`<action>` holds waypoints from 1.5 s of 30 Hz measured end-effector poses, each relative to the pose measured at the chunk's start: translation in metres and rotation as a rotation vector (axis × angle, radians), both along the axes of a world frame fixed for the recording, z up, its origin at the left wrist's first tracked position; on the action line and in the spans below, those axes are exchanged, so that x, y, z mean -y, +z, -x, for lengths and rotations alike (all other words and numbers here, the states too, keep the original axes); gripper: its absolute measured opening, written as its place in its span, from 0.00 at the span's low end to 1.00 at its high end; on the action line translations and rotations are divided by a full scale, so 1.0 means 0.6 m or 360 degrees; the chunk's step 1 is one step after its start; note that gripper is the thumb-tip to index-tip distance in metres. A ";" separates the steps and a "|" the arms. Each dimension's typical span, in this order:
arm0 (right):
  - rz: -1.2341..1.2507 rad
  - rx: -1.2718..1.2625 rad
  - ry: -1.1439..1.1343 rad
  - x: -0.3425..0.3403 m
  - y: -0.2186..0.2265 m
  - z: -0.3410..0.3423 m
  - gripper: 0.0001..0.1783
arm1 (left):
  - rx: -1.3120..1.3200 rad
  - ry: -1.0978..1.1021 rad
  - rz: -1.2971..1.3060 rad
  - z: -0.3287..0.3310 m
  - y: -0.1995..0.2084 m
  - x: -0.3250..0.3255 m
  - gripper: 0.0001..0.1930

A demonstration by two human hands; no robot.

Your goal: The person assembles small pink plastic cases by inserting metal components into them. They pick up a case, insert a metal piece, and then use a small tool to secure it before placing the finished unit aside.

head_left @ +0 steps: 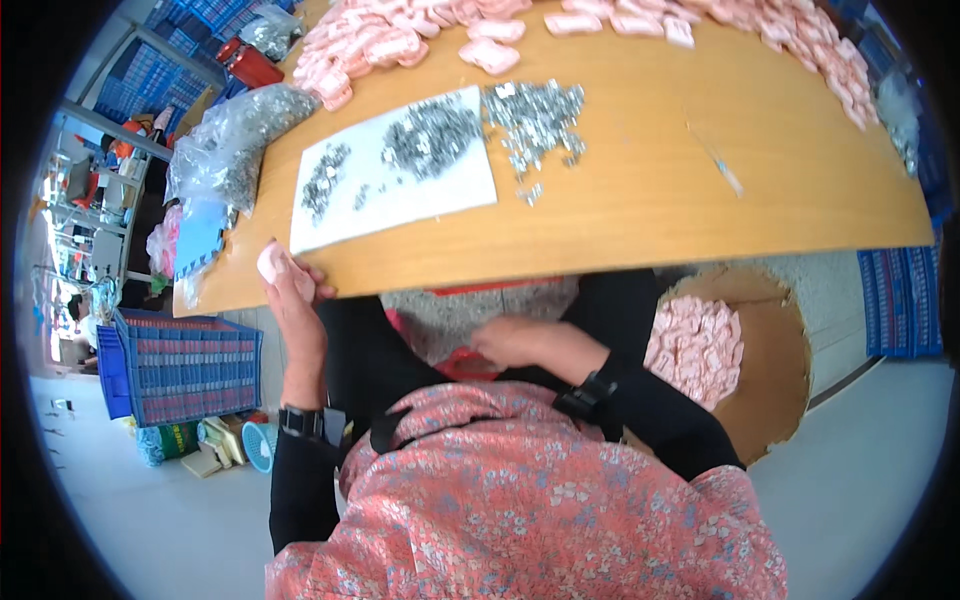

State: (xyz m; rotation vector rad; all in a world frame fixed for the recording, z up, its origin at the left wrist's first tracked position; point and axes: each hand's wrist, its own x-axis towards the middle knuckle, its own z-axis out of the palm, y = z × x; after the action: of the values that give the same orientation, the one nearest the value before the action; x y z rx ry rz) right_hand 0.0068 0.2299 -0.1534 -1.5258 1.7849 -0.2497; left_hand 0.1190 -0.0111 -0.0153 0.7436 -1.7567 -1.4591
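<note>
Left grip grasps a pink piece at the desk edge, apparently mid-handling, next needing steadiness; right grip, low near the lap, cannot be read.

Just beyond the person's bare left hand, a flat white rectangular sheet strewn with small silvery metal bits bars a low pass, and a bulging clear plastic bag crowds the left. Rightward I see a wide lane over the light-brown wooden tabletop, broken by one thin pale stick, up to heaped pale-pink pieces
</note>
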 end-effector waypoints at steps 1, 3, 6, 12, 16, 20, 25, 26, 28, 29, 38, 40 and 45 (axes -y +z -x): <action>-0.0018 0.0091 0.0017 0.030 -0.041 -0.015 0.20 | 0.0030 0.0030 -0.0078 0.005 0.014 -0.004 0.25; -0.0188 0.0308 -0.0020 0.067 -0.064 -0.028 0.24 | -0.0008 -0.0009 -0.0205 -0.001 0.003 0.012 0.26; -0.0120 0.0601 -0.0354 0.068 -0.092 -0.026 0.23 | -0.0101 -0.0104 -0.0294 -0.010 0.015 0.022 0.36; -0.0197 0.0670 -0.0500 0.087 -0.153 0.006 0.22 | -0.0001 -0.0258 -0.0268 -0.010 0.000 0.069 0.48; -0.0259 0.0713 -0.0488 0.110 -0.138 0.045 0.22 | 0.0162 -0.0285 -0.0292 -0.001 0.024 0.077 0.45; -0.0273 0.0738 -0.0458 0.130 -0.122 0.074 0.22 | 0.0287 -0.0426 -0.0441 0.004 0.036 0.100 0.44; -0.0196 0.0687 -0.0427 0.143 -0.124 0.098 0.22 | 0.0328 -0.0373 -0.0454 0.004 0.031 0.102 0.49; -0.0161 0.0672 -0.0430 0.139 -0.125 0.099 0.22 | 0.0306 -0.0372 -0.0435 0.001 0.034 0.101 0.49; -0.0094 0.0640 -0.0424 0.128 -0.127 0.093 0.22 | 0.0235 -0.0372 -0.0448 -0.012 0.025 0.097 0.50; -0.0044 0.0620 -0.0425 0.128 -0.131 0.088 0.22 | 0.0185 -0.0374 -0.0469 -0.012 0.022 0.103 0.51; 0.0665 0.0248 -0.0332 0.078 -0.126 0.063 0.22 | -0.0206 -0.0348 -0.0372 -0.005 -0.014 0.105 0.41; 0.0627 0.0176 -0.0317 0.070 -0.101 0.069 0.22 | -0.0239 -0.0395 -0.0336 -0.001 -0.010 0.099 0.40; 0.0029 0.0248 -0.0427 -0.018 0.093 0.060 0.21 | -0.0305 -0.0472 -0.0256 -0.016 -0.004 0.094 0.35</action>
State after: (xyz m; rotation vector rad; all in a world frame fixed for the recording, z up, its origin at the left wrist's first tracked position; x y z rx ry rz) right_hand -0.0292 0.2409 -0.0977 -1.2401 1.8625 -0.5039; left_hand 0.1285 -0.0675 -0.0179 0.4155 -1.6669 -1.8225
